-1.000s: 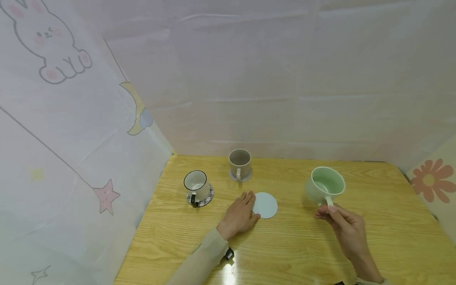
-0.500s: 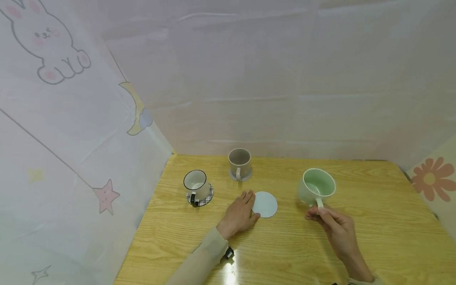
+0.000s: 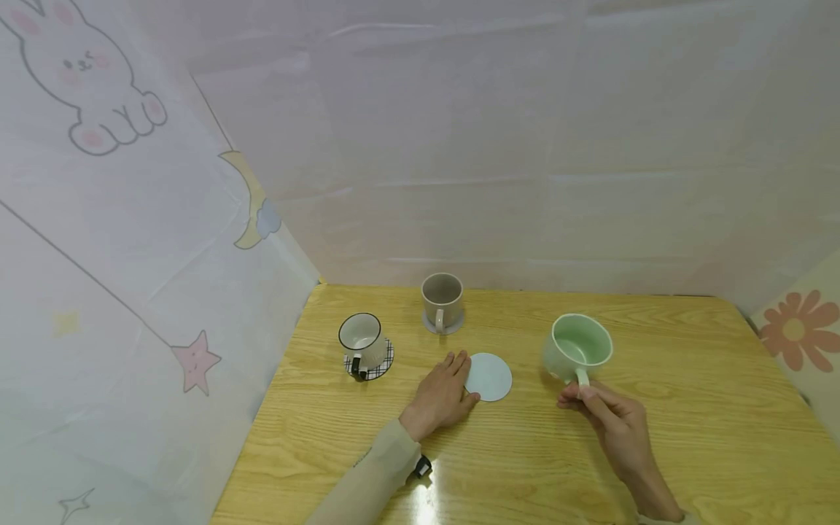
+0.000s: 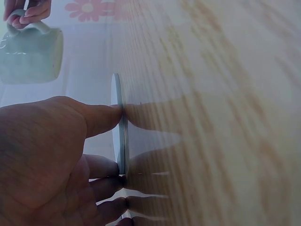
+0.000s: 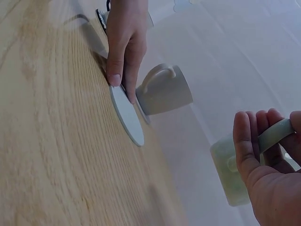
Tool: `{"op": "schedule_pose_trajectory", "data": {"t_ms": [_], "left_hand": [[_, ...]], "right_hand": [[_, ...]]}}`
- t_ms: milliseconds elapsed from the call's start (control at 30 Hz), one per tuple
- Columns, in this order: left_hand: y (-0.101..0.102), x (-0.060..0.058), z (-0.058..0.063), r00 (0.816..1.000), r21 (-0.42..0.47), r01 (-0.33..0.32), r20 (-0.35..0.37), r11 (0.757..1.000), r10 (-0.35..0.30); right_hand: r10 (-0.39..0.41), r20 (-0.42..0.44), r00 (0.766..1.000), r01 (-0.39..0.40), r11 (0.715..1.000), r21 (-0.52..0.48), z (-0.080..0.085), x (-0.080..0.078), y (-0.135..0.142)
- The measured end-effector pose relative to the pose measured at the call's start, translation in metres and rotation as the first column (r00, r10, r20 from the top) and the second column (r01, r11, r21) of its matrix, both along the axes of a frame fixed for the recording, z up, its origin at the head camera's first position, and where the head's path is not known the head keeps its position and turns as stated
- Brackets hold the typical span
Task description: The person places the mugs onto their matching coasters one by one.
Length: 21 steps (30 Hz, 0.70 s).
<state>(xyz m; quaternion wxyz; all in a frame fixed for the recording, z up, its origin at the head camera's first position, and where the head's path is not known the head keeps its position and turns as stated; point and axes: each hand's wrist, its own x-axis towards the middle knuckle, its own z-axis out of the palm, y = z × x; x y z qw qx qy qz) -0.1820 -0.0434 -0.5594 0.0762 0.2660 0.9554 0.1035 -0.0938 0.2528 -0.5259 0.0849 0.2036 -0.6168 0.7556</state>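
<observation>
A pale round coaster (image 3: pixel 488 377) lies flat on the table. My left hand (image 3: pixel 441 397) rests at its left side, fingers mostly straight, thumb and fingertips touching the rim; the left wrist view shows the thumb against the coaster's edge (image 4: pixel 118 136). To the right, my right hand (image 3: pixel 617 430) holds a light green mug (image 3: pixel 569 354) by its handle, thumb on top. The mug hangs above the table, opening up and slightly tilted. In the right wrist view the fingers curl through the mug's handle (image 5: pixel 277 134), partly hiding its body.
A grey-beige mug (image 3: pixel 441 302) stands on a grey coaster (image 3: pixel 454 326) at the back. On the left, a white mug (image 3: pixel 367 346) with black rim and handle sits on a checked coaster (image 3: pixel 380 370). Printed cloth (image 3: pixel 453 146) closes off the wooden table's (image 3: pixel 525 467) back.
My right hand has carried the green mug leftward, nearer the pale coaster, and slightly down. The left hand and the other mugs have stayed where they were.
</observation>
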Motion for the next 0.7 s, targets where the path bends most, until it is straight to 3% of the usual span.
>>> {"op": "schedule_pose_trajectory", "data": {"t_ms": [700], "left_hand": [[0.001, -0.002, -0.003, 1.0, -0.007, -0.008, -0.002, 1.0, 0.008]], "right_hand": [[0.043, 0.01, 0.999, -0.042, 0.999, -0.016, -0.015, 0.002, -0.017]]}}
